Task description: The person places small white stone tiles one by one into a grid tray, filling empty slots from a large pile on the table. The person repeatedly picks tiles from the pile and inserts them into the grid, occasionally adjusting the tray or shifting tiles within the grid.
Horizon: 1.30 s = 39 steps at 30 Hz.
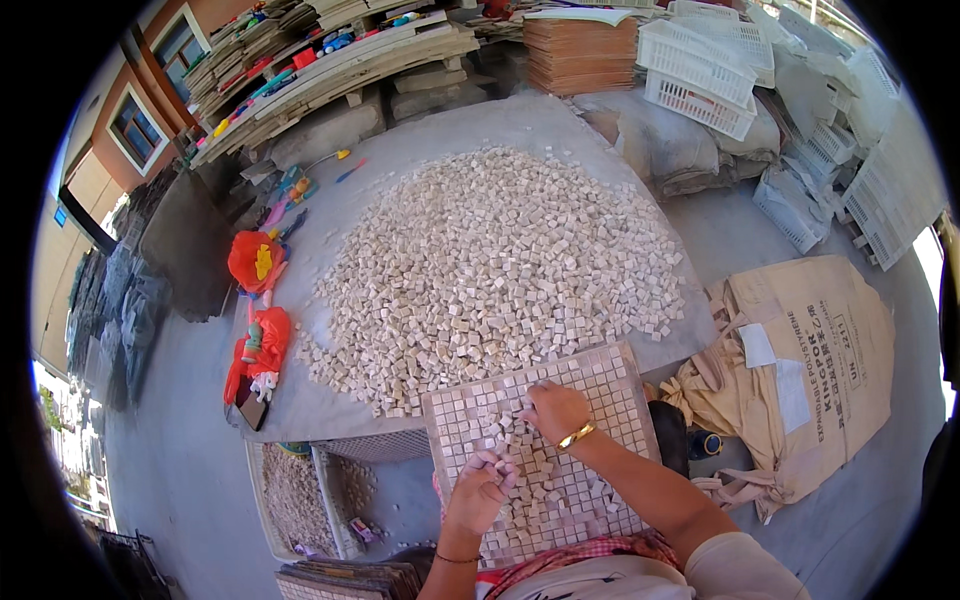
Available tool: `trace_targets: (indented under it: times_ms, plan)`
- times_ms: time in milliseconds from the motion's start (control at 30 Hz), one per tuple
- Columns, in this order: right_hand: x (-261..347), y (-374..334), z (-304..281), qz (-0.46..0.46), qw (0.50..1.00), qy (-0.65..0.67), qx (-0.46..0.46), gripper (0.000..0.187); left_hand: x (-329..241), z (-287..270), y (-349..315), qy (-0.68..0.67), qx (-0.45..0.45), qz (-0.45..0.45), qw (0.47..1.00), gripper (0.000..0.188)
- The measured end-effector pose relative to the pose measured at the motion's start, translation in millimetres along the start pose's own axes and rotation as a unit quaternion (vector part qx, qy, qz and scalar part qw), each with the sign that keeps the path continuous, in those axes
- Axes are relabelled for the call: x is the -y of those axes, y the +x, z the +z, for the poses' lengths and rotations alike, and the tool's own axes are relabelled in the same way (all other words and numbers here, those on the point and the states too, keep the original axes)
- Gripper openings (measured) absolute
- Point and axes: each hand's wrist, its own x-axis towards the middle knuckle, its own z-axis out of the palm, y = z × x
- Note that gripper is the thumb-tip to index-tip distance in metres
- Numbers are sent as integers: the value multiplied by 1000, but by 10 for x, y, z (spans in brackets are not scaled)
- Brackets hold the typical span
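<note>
A square grid board (640,400) lies tilted in front of me, against the near edge of a grey table (300,395). Small pale stone tiles sit in many of its square slots, and a loose heap of tiles (535,480) covers its middle. My right hand (557,411), with a gold bracelet at the wrist, is closed in a pinch, its fingertips down at the upper middle of the board. Curled and dusty, my left hand (485,488) hovers closed over the board's left part. What either hand pinches is too small or hidden to make out.
A wide pile of stone tiles (500,265) spreads over the table. Red bags (258,262) and small toys line its left edge. Below stands a white crate (262,500) of tiles beside stacked boards (345,580). A large tan sack (830,350) lies at right; white baskets (700,75) stand behind.
</note>
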Motion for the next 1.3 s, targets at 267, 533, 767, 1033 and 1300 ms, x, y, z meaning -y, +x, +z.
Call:
trace_targets:
  times_ms: [267, 533, 767, 1033, 1300]
  plan:
    - [-281, -82, -354, 159, 640, 742, 118, 16, -10, -41, -46, 192, -64, 5, 979, 8]
    - [-206, -24, -188, 15, 996, 81, 41, 28, 216, 41, 55, 297, -33, 8, 954, 13]
    - [51, 42, -26, 93, 991, -77, 54, 36, 186, 104, 107, 531, -57, 171, 828, 11]
    - [-361, -249, -327, 259, 809, 514, 123, 25, 95, 180, 683, 744, -45, 321, 585, 18]
    - [-444, -572, -401, 72, 891, 446, 48, 14, 76, 142, 827, 810, 8, 302, 503, 12]
